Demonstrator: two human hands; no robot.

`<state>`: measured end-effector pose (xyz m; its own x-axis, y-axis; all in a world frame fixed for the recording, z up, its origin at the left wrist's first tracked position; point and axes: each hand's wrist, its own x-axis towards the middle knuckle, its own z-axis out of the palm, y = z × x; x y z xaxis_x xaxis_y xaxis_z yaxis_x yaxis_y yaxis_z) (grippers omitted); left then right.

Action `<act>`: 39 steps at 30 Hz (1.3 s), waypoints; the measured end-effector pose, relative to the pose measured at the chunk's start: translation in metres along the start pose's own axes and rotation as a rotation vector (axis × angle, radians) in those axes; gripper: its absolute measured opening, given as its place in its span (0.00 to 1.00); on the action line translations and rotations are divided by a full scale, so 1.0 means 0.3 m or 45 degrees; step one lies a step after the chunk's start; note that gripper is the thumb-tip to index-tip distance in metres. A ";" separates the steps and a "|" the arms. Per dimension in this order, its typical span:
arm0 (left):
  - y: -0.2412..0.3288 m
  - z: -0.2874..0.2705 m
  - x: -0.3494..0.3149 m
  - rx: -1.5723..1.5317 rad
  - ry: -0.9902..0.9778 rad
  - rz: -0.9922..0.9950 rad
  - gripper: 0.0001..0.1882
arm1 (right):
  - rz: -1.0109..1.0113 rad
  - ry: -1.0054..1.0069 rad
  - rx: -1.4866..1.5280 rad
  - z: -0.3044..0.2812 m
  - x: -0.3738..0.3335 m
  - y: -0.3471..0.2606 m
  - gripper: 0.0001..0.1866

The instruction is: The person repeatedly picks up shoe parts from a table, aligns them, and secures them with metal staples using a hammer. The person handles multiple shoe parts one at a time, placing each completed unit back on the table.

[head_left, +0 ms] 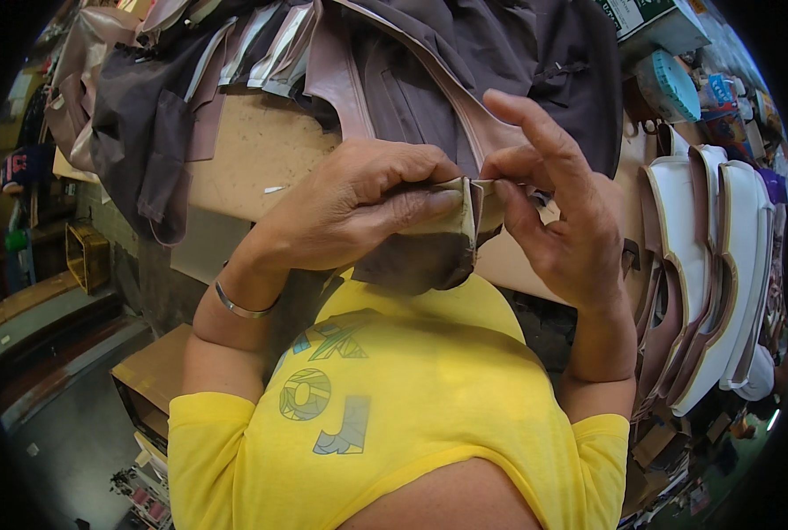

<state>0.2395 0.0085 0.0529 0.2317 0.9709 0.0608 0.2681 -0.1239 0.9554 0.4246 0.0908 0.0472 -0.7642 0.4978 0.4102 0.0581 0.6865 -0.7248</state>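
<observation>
Tan table (244, 168), cluttered room (67, 464) lol
Left hand (350, 203), right hand (579, 221) pinch our brown piece (416, 265); dark flap points our way, long axis unclear

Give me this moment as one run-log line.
left hand: pinching cream-and-dark piece | right hand: pinching same piece | table: dark fabric heaped | right side: white panels in a row

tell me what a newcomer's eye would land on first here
The bright yellow shirt, filling the lower middle, would likely catch the eye first. Just above it, the left grip and right grip pinch a cream-and-dark piece. After that, the eye may go to the white curved panels at the right and the dark fabric spread across the top.
</observation>
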 end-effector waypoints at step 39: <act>0.008 0.022 0.028 -0.456 -0.040 -0.205 0.09 | -0.034 0.212 0.071 0.021 -0.023 -0.004 0.23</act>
<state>0.2483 0.0149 0.0539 0.2436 0.9645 -0.1018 -0.0382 0.1145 0.9927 0.4257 0.0832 0.0416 -0.6477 0.5640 0.5122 0.0004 0.6726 -0.7400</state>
